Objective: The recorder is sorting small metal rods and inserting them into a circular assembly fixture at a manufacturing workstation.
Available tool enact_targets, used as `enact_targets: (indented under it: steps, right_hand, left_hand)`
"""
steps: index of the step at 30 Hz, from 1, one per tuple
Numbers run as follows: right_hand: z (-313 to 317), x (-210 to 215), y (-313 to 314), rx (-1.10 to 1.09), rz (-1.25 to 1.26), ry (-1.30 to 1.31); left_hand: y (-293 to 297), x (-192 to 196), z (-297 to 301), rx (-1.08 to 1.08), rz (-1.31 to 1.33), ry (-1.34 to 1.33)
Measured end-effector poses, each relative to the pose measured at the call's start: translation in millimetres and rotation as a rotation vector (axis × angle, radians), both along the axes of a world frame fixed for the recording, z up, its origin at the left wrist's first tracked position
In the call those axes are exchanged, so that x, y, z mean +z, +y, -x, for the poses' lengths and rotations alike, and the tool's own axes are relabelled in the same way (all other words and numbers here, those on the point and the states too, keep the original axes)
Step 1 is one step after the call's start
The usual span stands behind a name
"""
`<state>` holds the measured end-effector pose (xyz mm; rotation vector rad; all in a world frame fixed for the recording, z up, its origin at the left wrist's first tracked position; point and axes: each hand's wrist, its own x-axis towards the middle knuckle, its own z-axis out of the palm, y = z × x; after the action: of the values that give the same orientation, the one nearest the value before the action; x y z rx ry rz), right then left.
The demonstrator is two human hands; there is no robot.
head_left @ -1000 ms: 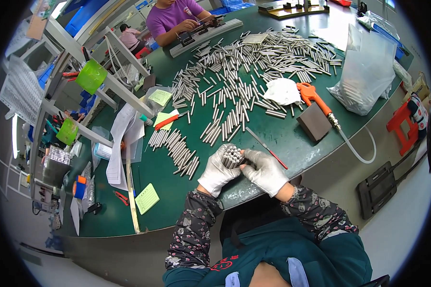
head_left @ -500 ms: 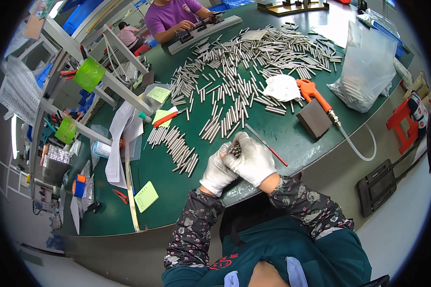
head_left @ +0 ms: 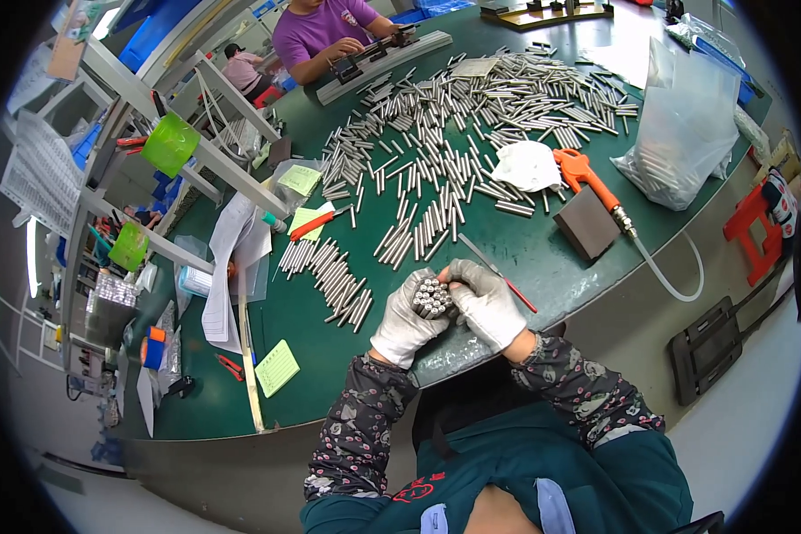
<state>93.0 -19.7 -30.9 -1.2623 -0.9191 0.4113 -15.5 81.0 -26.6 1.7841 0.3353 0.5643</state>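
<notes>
My left hand (head_left: 404,322), in a white glove, is closed around a bundle of short metal pins (head_left: 432,299), their round ends facing up. My right hand (head_left: 487,305), also gloved, has its fingers curled against the right side of the same bundle. Both hands are over the table's near edge. Just beyond them lie rows of loose metal pins (head_left: 338,283) and a thin tool with a red handle (head_left: 520,296). A large heap of similar pins (head_left: 507,98) spreads over the far part of the green table (head_left: 356,374).
An orange air gun (head_left: 587,176) with a hose lies right, beside a brown block (head_left: 586,221) and white cloth (head_left: 527,165). A plastic bag (head_left: 685,125) stands far right. Papers (head_left: 227,276), red-handled pliers (head_left: 230,367) and a shelf frame are left. A co-worker (head_left: 320,40) sits opposite.
My right hand has opened away from over the bundle and shifted right, so the pins' ends now show. My left hand still holds the bundle.
</notes>
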Motion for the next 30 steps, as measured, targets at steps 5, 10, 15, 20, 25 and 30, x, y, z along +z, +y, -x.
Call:
enact_targets:
  steps: [5,10,15,20,25,30]
  right_hand:
    - [-0.4,12.3,-7.4,0.181,0.112,0.386]
    - [0.7,10.4,-8.3,0.179,0.096,0.329]
    - [0.6,8.6,-8.0,0.168,0.069,0.321]
    - [0.3,5.7,-6.6,0.125,0.074,0.257]
    - [1.1,6.2,-5.3,0.104,0.045,0.219]
    - [1.1,7.9,-6.3,0.097,0.042,0.216]
  left_hand:
    - [0.0,-0.9,1.5,-0.015,0.174,-0.045]
    - [1.9,-3.0,2.9,-0.010,0.101,-0.042]
    - [0.6,-3.7,1.7,0.015,0.063,-0.038]
    - [-1.8,1.5,-1.8,0.057,-0.184,-0.024]
    - [-0.2,-4.8,-2.7,0.132,-0.337,0.011]
    - [1.7,-3.9,-2.4,0.129,-0.493,0.013]
